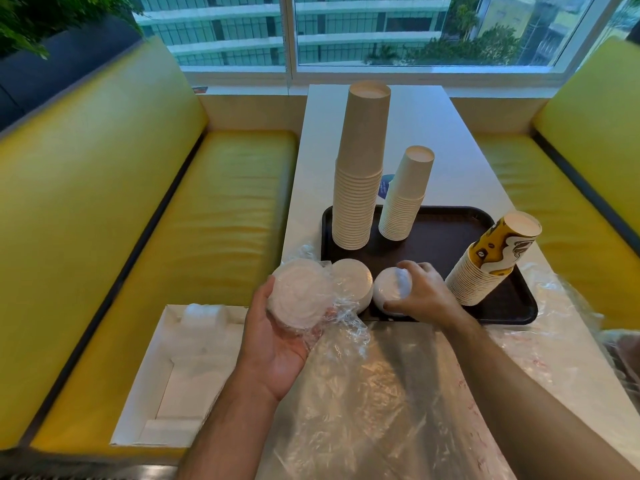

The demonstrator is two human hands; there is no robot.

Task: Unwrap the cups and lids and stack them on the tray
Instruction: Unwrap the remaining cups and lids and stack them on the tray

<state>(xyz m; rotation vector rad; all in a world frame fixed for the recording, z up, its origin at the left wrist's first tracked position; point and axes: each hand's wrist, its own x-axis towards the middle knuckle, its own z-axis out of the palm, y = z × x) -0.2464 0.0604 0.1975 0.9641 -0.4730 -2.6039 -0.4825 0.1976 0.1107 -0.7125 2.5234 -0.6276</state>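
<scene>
A dark brown tray (512, 306) sits on a white table (450, 150) between two yellow benches. On the tray's far side stand two upside-down stacks of plain paper cups: a tall stack (358, 174) on the left and a shorter stack (405, 195) just beside it on the right. At the tray's right edge a third stack of yellow-patterned cups (488, 261) leans to the right. At the near left corner of the tray lies a stack of white lids (351, 278).

The right hand (420, 291) grips a smaller stack of white lids (389, 289) from the right side, fingers curled over it, on the near edge of the tray. The left hand (277, 337), palm up at the table's left edge, holds a larger stack of lids (298, 296) still partly in crumpled clear plastic wrap (343, 317).

More loose clear plastic (381, 403) covers the near part of the table. An open white cardboard box (180, 375) rests on the left bench (86, 254). A window (381, 29) shows buildings beyond.
</scene>
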